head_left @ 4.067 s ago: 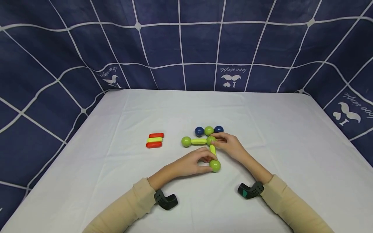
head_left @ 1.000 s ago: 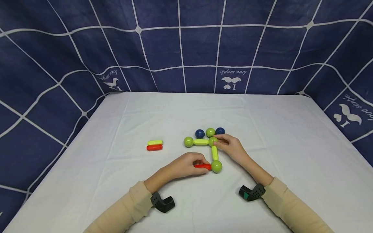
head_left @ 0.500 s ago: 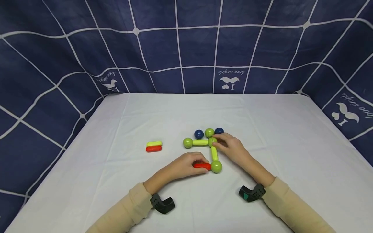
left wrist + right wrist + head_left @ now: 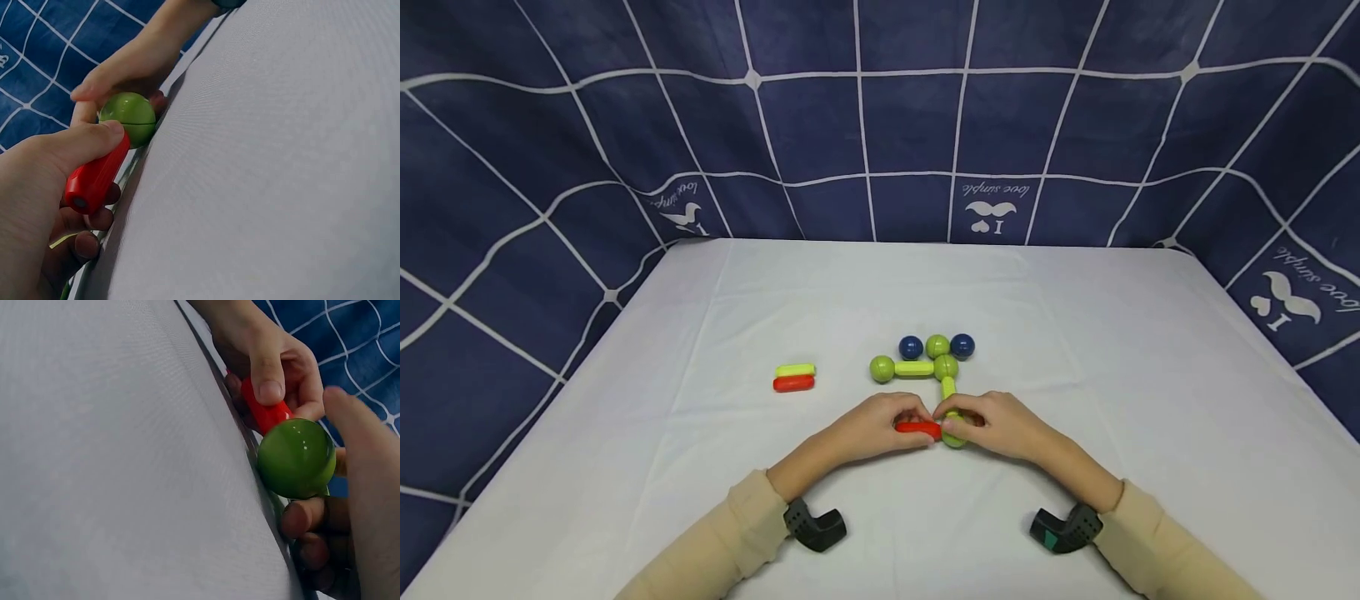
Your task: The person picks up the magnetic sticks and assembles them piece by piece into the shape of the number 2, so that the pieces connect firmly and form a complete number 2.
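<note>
My left hand pinches a red rod between thumb and fingers. In the left wrist view the rod's near end shows a small grey disc, and its far end meets a green ball. My right hand has its fingers curled round that ball, partly covering it in the head view. From the ball a yellow-green rod runs away to a second green ball. Another yellow-green rod joins this one to a third green ball at the left.
Behind the joined pieces lie a blue ball, a loose green ball and another blue ball. To the left, a yellow-green rod lies beside a red rod. A dark checked cloth hangs behind the white table.
My left hand took a red rod from the left group and brought it to the near green ball. My right hand has moved from the corner ball toward me to the near one.
</note>
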Available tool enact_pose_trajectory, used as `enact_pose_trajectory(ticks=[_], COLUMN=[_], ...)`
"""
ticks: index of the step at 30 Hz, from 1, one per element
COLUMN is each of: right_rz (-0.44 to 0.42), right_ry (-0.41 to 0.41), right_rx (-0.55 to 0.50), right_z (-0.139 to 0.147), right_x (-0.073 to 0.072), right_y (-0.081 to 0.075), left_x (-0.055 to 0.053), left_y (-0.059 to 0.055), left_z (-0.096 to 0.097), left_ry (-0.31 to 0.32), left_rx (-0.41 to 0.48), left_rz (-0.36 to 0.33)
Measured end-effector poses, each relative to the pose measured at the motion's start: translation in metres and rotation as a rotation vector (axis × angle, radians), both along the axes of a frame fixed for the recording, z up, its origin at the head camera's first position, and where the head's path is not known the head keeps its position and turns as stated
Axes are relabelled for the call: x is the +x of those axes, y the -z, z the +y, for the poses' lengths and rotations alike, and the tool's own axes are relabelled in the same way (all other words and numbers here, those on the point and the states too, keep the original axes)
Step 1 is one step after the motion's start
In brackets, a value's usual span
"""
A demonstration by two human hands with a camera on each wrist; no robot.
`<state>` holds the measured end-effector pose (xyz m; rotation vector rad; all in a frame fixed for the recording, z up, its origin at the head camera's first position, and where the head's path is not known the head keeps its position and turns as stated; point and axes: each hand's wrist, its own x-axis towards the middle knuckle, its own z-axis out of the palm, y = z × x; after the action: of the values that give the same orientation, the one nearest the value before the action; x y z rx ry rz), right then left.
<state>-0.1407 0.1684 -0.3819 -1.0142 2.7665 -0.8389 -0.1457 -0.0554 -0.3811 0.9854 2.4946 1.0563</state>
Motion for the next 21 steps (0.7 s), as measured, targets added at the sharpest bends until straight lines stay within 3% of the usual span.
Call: enact_pose_trajectory(ticks=[8,14,18,21], right_rz=[0.080,0.086,0.083,0.073], right_ry=[-0.029,-0.030,-0.034,-0.031], right_rx=[0.080,0.094,0.079,0.084], right_z=[-0.002,-0.001,-0.001,-0.001], right_x=[0.005,0.004,0.004,0.004], right_y=[0.001,0.001,0.002,0.003], left_x=[0.000,0.001,-0.001,-0.005], left_y=[0.001,-0.001,-0.007,-0.013], left_z=[0.000,0.002,0.001,-0.001], left_ry=[-0.012,-0.006,0.002,-0.041], left_rx=[-0.004,-0.007,-0.041,-0.056], left_rz=[-0.022,-0.025,0.003,0.050])
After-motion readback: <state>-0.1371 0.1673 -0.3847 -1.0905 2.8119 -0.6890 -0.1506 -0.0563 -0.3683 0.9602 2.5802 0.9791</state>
